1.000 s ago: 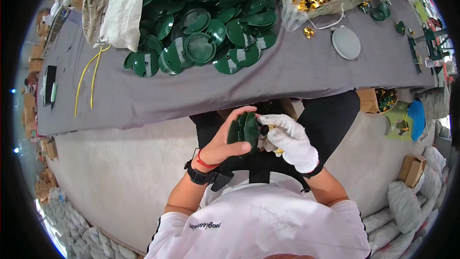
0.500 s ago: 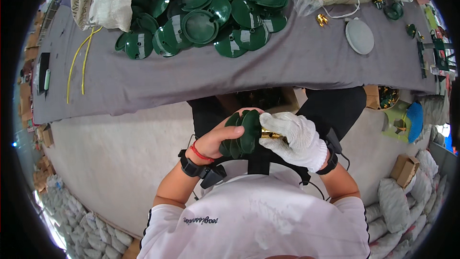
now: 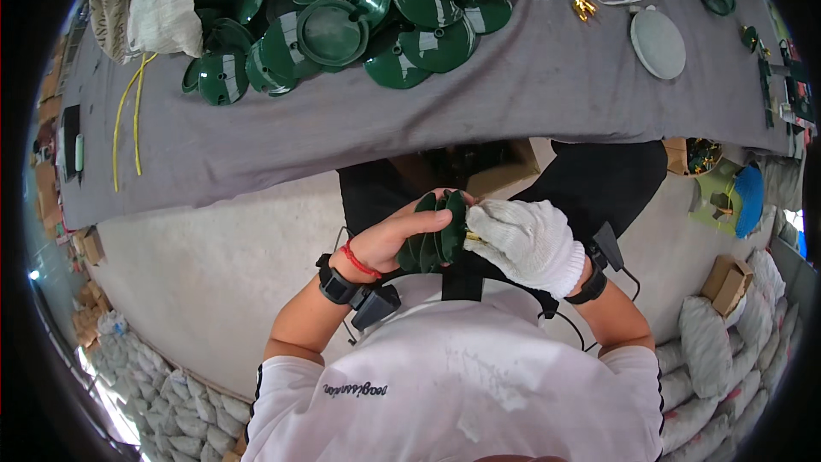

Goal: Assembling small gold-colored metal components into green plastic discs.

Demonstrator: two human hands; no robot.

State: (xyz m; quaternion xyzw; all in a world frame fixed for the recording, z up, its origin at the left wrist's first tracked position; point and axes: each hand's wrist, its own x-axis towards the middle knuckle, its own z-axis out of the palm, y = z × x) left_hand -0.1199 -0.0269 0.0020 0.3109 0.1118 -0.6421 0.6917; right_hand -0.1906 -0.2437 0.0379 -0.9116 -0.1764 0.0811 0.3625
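Observation:
Above my lap, my bare left hand (image 3: 383, 241) is closed around a small stack of round green discs (image 3: 428, 244), held on edge with the thumb across them. My right hand (image 3: 532, 244), in a white knit glove, is closed against the right face of that stack. Between its fingertips shows a bit of a shiny gold piece (image 3: 472, 237), mostly hidden by the glove. A heap of the same green discs (image 3: 333, 32), some with a hole in the middle, covers the table ahead.
On the grey cloth-covered table (image 3: 282, 133) lie a gold clip (image 3: 584, 8), a pale round disc (image 3: 658, 44), yellow cords (image 3: 137, 124) and a white woven sack (image 3: 162, 8). Beneath its edge is an open cardboard box (image 3: 505, 169). Filled sacks (image 3: 710, 346) are piled at the right.
The gloved fingers have closed further over the gold piece, so less of it shows. Both hands stay together at the stack. The whole view has shifted slightly, with the table higher in it.

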